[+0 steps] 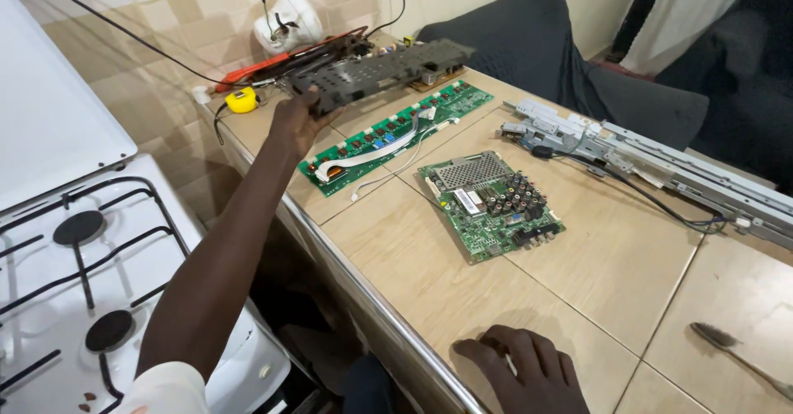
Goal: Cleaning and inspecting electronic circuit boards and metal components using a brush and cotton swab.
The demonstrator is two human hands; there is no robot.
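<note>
My left hand (296, 121) reaches far forward and grips the near end of a long dark grey perforated metal cover (382, 71), holding it tilted above the counter's back corner. Under and beside it lies a long green circuit board (396, 133) with a white ribbon cable. A squarer green circuit board (491, 203) with a metal shield and several connectors sits in the middle of the tiled counter (611, 265). My right hand (524, 373) rests flat on the counter near its front edge, fingers spread, holding nothing.
A white gas stove (91, 282) stands left of the counter. A long grey metal bracket (661, 166) with black cable lies at right. A brush (739, 352) lies at the near right. A yellow tape measure (242, 99), cables and a white object (287, 22) sit against the tiled wall.
</note>
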